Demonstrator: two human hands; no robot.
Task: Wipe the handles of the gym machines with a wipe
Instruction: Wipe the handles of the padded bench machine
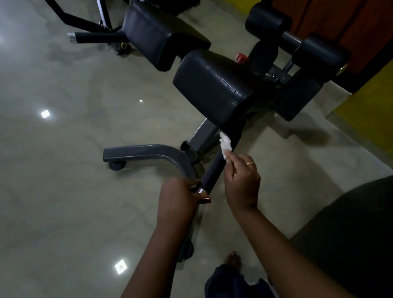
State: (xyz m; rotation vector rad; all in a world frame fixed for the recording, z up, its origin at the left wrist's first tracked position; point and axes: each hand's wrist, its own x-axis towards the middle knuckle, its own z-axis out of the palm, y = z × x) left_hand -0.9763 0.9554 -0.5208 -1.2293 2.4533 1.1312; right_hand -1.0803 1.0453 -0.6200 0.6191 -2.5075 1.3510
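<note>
**Handle wipe in progress, near to far.** Nearest, the left hand (179,196) grips the capped near end of the handle (212,171), with its fingers curled round it to steady the bar. Just right of it, the right hand (242,180) pinches the wipe (225,145) between its fingertips. It presses the wipe on the handle's far part, close under the seat pad (218,89).

Judged state: wiping of this handle is under way, but how much of its length is already clean cannot be told. Farther off to the left, a second handle (97,36) with a silver cap is touched by neither hand. It probably remains to be done, as may others out of view. Roller pads (317,53) lie far right.
</note>
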